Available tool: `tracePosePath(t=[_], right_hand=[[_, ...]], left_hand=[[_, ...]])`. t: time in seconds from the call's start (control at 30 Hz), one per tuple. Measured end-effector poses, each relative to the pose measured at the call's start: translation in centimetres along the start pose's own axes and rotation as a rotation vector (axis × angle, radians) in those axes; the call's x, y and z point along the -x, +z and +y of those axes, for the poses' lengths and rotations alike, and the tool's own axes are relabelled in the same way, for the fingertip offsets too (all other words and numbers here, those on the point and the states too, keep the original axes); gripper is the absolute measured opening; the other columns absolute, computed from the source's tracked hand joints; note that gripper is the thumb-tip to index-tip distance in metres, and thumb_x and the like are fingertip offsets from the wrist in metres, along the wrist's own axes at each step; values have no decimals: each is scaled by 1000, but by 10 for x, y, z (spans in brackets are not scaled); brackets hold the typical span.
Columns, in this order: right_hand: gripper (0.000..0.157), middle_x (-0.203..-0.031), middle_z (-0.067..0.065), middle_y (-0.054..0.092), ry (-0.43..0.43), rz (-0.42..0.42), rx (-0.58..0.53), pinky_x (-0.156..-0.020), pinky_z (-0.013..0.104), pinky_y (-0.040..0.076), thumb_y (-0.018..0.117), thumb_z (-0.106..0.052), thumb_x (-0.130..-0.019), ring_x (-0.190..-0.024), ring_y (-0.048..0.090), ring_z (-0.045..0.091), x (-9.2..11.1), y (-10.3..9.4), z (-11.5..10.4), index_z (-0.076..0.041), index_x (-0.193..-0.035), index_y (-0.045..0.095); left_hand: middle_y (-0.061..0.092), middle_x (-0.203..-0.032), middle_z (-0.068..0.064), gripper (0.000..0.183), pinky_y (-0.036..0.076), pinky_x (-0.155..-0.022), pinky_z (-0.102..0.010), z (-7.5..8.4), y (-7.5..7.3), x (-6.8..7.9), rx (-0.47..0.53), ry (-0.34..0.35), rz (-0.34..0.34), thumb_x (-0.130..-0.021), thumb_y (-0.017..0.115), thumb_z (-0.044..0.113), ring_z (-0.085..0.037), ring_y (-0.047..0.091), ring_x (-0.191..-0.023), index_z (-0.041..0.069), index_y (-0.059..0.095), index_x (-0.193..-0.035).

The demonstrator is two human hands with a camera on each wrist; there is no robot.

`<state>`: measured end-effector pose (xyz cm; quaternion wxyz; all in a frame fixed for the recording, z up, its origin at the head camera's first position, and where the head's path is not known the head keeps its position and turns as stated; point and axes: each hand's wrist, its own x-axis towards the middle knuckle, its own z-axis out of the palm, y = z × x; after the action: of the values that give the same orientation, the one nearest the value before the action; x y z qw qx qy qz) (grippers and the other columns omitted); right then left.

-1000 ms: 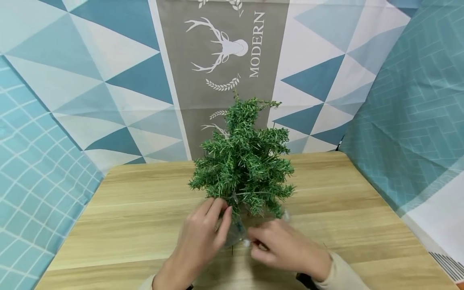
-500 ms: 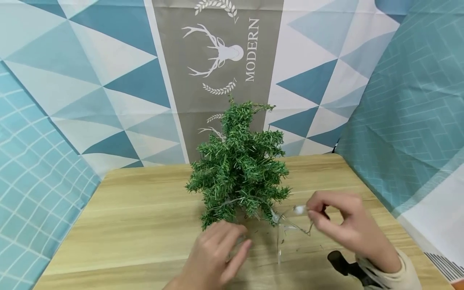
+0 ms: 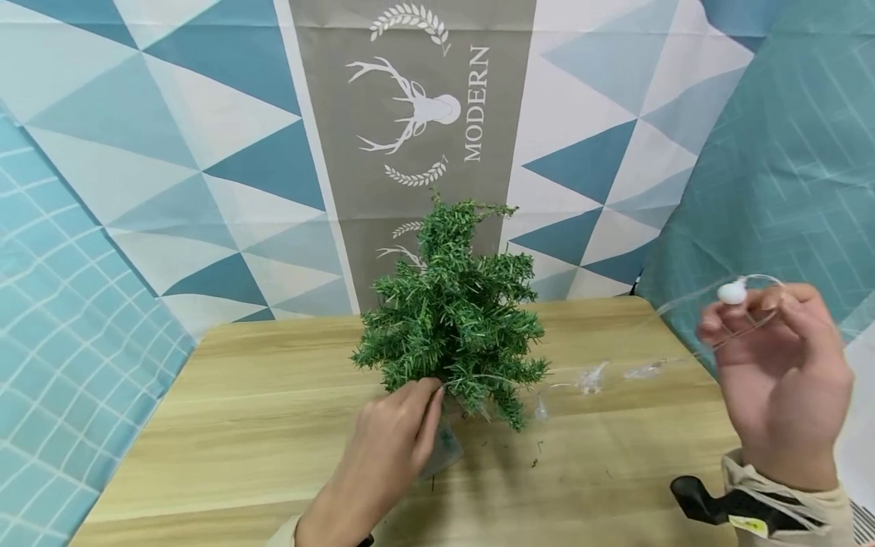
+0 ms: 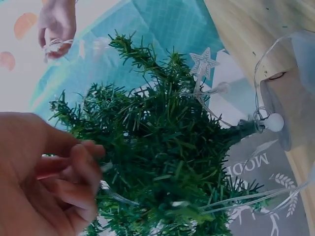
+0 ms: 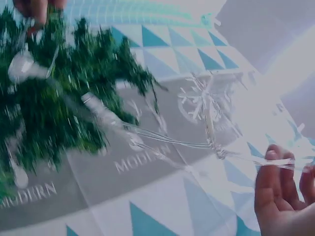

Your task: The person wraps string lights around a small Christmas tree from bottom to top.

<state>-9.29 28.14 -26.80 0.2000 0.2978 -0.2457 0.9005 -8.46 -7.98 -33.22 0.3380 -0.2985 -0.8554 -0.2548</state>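
A small artificial Christmas tree (image 3: 451, 311) stands on the wooden table. A clear string of lights (image 5: 172, 142) runs around its lower branches. At the tree's lower front, my left hand (image 3: 390, 441) pinches the string, its thumb and fingertips together. Out to the right, my right hand (image 3: 786, 372) is raised palm up and holds the string's other stretch, with a white ball bulb (image 3: 731, 292) by its fingers. Between hand and tree the string is stretched, carrying a clear snowflake (image 5: 202, 98). A clear star (image 4: 203, 63) shows beside the branches in the left wrist view.
A translucent bluish piece (image 3: 444, 450) lies by the tree's foot. Small green scraps (image 3: 535, 463) are scattered on the table (image 3: 273, 425). Patterned cloth (image 3: 581, 114) hangs behind, with tiled blue cloth (image 3: 75, 334) on the left.
My right hand has moved from the tree's front far to the right and up, drawing the light string out with it. The left hand dipped briefly and is back at the lower branches.
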Motion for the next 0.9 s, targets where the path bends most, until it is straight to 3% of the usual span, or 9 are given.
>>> tracePosePath(t=[0.1, 0.13, 0.2, 0.27, 0.37, 0.57, 0.73, 0.8, 0.9], right_hand=[[13, -67, 21, 47, -178, 149, 249, -47, 32, 33, 37, 8, -103, -52, 41, 28, 0, -4, -1, 15, -100, 48], [8, -62, 18, 43, -225, 170, 392, -43, 29, 28, 44, 11, -100, -46, 35, 24, -1, -5, 0, 15, -104, 50], [17, -56, 10, 40, -264, 213, 777, -40, 26, 21, 55, 10, -95, -41, 29, 18, -1, -5, 5, 14, -111, 55], [24, -51, 8, 42, -210, 182, 1098, -36, 26, 22, 59, 7, -94, -37, 29, 14, -2, -6, 11, 10, -118, 61], [24, -56, 4, 50, -53, 0, 1425, -36, 27, 27, 58, 1, -97, -39, 34, 12, 2, -6, 21, 5, -119, 67], [26, -57, -3, 49, 274, -472, 1441, -36, 24, 31, 62, 3, -95, -42, 36, 7, 12, -3, 41, -9, -117, 70], [21, -58, -17, 41, 491, -802, 1483, -41, 21, 34, 68, -22, -95, -46, 33, -3, 39, 16, 80, -23, -116, 70], [20, -57, -20, 40, 556, -907, 1475, -42, 19, 34, 66, -34, -96, -45, 32, -6, 50, 24, 95, -25, -113, 71], [21, -57, -22, 47, 626, -966, 1461, -43, 18, 38, 59, -43, -98, -43, 38, -7, 65, 33, 112, -28, -108, 71]], left_hand=[[69, -76, 0, 9, 44, -52, -7, 0, 1, -4, 92, 35, 53, -95, 62, 6, 0, 55, -56, 5, 71, -94], [70, -77, 0, 9, 46, -53, -8, 1, 2, -6, 117, 45, 73, -95, 62, 7, -1, 57, -57, 5, 71, -94], [70, -78, 0, 11, 48, -54, -10, 2, 1, -11, 143, 55, 100, -96, 61, 7, -3, 59, -58, 5, 71, -95], [70, -76, 0, 11, 48, -54, -10, 2, 1, -15, 149, 60, 121, -96, 61, 7, -2, 58, -57, 5, 72, -94], [70, -76, -1, 11, 48, -52, -10, 2, 1, -19, 129, 60, 146, -95, 62, 7, -2, 57, -56, 4, 72, -93], [69, -74, -1, 13, 43, -48, -9, -1, -1, -19, 121, 11, 160, -97, 61, 9, -2, 54, -52, 3, 72, -92], [71, -75, -3, 13, 44, -47, -9, -2, 0, -20, 115, 38, 208, -96, 61, 9, -2, 56, -52, 3, 72, -92], [71, -76, -3, 13, 45, -48, -10, -2, 0, -20, 118, 44, 218, -96, 62, 9, -3, 57, -52, 3, 72, -92], [71, -74, -2, 14, 45, -48, -10, -1, -2, -19, 126, 37, 213, -97, 61, 11, -3, 57, -52, 3, 72, -92]])
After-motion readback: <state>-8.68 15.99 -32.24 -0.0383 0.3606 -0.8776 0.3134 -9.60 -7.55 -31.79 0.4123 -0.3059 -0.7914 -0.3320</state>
